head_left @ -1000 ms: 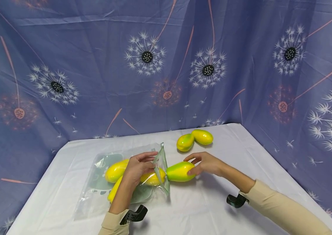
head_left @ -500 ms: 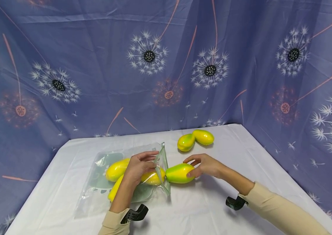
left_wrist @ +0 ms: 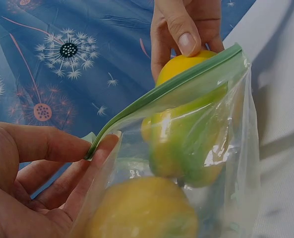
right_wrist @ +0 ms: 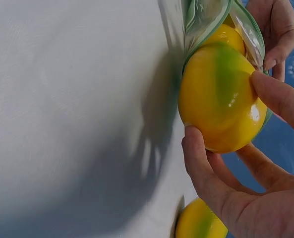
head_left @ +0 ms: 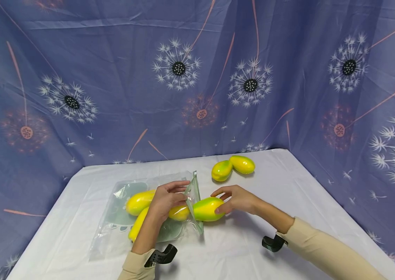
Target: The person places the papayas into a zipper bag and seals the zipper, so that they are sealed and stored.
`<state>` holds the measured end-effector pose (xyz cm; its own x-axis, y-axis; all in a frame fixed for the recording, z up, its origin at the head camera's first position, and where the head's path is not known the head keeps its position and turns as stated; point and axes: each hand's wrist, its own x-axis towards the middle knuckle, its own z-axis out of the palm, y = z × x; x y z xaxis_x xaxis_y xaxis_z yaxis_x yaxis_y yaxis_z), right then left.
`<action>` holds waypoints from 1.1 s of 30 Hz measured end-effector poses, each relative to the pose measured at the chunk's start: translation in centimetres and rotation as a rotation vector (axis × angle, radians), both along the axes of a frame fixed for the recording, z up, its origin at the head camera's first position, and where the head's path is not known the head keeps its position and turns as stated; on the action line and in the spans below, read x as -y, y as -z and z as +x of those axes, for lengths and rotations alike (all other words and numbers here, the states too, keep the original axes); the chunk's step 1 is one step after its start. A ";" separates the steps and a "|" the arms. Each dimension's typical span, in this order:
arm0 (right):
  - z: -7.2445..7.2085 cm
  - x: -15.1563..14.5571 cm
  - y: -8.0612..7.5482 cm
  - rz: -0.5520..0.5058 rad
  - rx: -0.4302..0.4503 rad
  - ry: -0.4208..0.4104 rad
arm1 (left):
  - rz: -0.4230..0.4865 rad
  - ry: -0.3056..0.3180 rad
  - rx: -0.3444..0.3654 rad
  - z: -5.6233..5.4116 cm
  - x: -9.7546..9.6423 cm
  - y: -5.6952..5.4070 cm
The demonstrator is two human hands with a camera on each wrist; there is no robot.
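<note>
My left hand (head_left: 165, 200) pinches the green zip edge of a clear plastic zip bag (head_left: 100, 244) and keeps its mouth spread. Fingers and thumb of my right hand (head_left: 241, 199) grip the rounded end of a yellow-green papaya (head_left: 208, 209). The other end of that papaya is inside the bag's mouth, showing through the plastic in the left wrist view. Inside lie more papayas: one at the upper left (head_left: 138, 203), one below it (head_left: 137, 227) and one near the mouth (head_left: 179, 213). My left hand and forearm partly hide them.
Two more papayas, a left one (head_left: 221, 171) and a right one (head_left: 243, 165), lie together at the back of the white-covered table (head_left: 253, 252). A blue curtain (head_left: 120, 77) with dandelion prints hangs behind and along the sides.
My right hand has moved left with the papaya, pushing its front end into the bag's mouth. The left hand stays at the bag's edge.
</note>
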<state>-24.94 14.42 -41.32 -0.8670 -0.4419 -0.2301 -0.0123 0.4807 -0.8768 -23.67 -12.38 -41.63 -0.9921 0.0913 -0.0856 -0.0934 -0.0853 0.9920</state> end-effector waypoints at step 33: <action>0.4 2.7 0.2 -0.051 -0.027 0.001 | -0.024 0.010 -0.006 0.1 -0.3 0.1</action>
<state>-24.56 11.73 -41.50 -0.8729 -0.4520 -0.1839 -0.0362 0.4358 -0.8993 -23.52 -12.04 -41.70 -0.9917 0.0993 -0.0822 -0.0885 -0.0608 0.9942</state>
